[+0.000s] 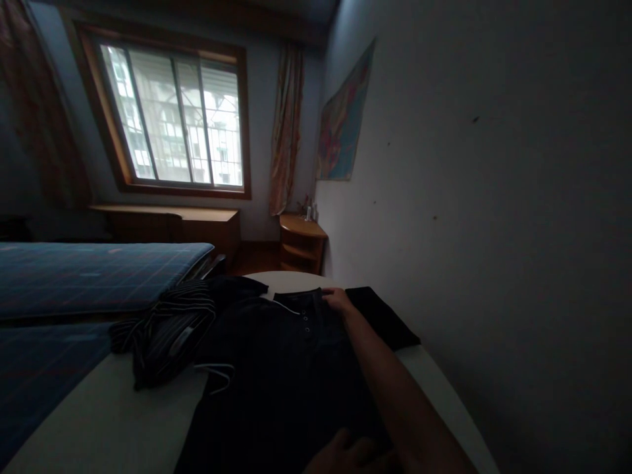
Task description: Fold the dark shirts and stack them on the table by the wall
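Nearest the lens, close to six o'clock in my feed, I record the left hand (pixel 350 454), cut by the bottom edge; its fingers bend over the dark shirt (pixel 281 368), and I cannot tell whether they grip cloth. The right hand (pixel 338 299), below centre, has bent fingers at the collar; pinch or mere contact I cannot determine.

Surroundings: a striped garment (pixel 172 329) lies bunched at eight o'clock against the shirt, on the pale tabletop (pixel 108 401). Black cloth (pixel 380 316) lies between four and five, just beyond the right forearm (pixel 399 382), which obstructs my sight of the shirt's near side. Blue checked bedding (pixel 83 276) occupies nine o'clock, a window (pixel 182 125) ten, a bare wall (pixel 494 230) three.

Condition: the shirt lies spread on the tabletop around six o'clock, collar toward twelve, with white piping at neck and one sleeve and three small buttons.

Limits: its lower part leaves the frame. Dim light blurs its outline, and whether the black cloth joins it behind the forearm I cannot establish.
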### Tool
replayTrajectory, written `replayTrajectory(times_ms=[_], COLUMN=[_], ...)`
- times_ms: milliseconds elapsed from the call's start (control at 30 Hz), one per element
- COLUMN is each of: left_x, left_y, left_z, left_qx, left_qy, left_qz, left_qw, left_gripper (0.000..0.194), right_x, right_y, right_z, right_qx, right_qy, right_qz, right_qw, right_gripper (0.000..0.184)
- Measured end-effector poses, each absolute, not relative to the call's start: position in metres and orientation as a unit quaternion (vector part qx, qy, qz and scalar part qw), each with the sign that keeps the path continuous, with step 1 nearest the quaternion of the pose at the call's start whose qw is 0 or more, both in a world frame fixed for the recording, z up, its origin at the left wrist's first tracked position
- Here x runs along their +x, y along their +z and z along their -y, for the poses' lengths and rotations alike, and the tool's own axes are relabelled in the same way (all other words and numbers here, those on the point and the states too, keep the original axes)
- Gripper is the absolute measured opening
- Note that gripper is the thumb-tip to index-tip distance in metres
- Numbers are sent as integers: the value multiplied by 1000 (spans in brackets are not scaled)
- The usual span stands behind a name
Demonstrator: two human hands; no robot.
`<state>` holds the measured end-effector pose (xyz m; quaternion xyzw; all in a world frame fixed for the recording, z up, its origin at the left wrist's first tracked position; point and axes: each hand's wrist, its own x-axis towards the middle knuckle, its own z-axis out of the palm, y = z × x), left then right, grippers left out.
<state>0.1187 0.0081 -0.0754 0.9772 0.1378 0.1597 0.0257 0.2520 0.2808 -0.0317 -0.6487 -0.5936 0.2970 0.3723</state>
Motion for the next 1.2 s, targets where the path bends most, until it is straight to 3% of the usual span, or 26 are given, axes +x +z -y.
replayTrajectory(times_ms=[133, 533, 867, 1000, 1200], left_x=[134, 150, 191, 210, 161], left_y=[-57, -81, -71, -71, -42], left_z=[-17, -20, -6, -1, -13], left_qx=[985, 978, 973, 984, 981], left_qy=[150, 195, 217, 166, 184], left_qz=[-85, -35, -36, -58, -49], left_qw=[-31, -64, -61, -30, -26], left_gripper=[17, 12, 17, 19, 22], right_x=[250, 266, 298, 314, 304], right_y=[-30, -11, 14, 16, 10], right_z=[-280, -261, -259, -250, -234], right_qx=[-641, -587, -620, -646, -683], right_qy=[338, 349, 263, 220, 119], right_qz=[584, 638, 665, 667, 662], right_qw=[367, 355, 324, 299, 284], right_gripper=[30, 36, 29, 29, 28])
